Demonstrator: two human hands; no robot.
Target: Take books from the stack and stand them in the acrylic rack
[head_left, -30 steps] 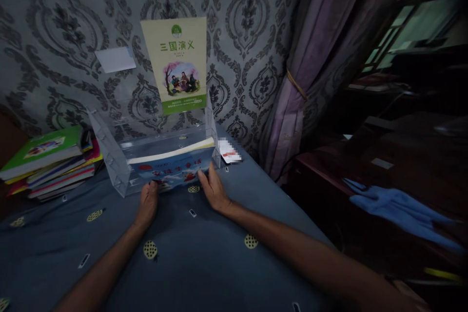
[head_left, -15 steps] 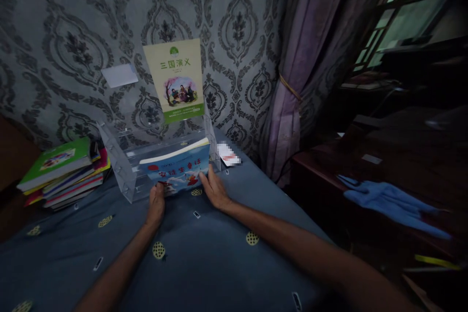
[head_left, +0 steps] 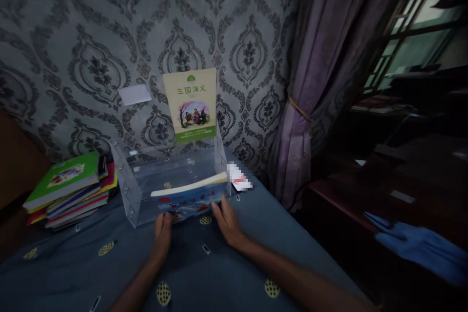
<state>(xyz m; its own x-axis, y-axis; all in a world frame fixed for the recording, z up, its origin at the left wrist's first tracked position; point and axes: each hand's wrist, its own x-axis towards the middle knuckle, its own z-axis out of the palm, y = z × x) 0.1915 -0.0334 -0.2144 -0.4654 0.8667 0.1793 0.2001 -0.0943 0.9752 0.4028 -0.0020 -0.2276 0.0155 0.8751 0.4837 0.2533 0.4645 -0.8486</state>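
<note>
A clear acrylic book rack (head_left: 127,190) stands on the blue patterned cloth (head_left: 219,273) against the wall. A green-and-cream book (head_left: 190,105) stands upright at its back. A blue-covered book (head_left: 190,200) leans in the rack's front, tilted back. My left hand (head_left: 163,234) grips its lower left edge, fingers curled. My right hand (head_left: 227,222) holds its lower right corner.
A stack of colourful books (head_left: 69,190) lies to the left of the rack. A white card (head_left: 239,178) sits right of the rack. A purple curtain (head_left: 321,83) hangs at the right, beside a dark wooden desk (head_left: 365,195) with a blue cloth (head_left: 420,246).
The blue book has tipped back lower in the rack since half a second ago, with both hands still on its bottom edge. The camera has tilted up and shifted.
</note>
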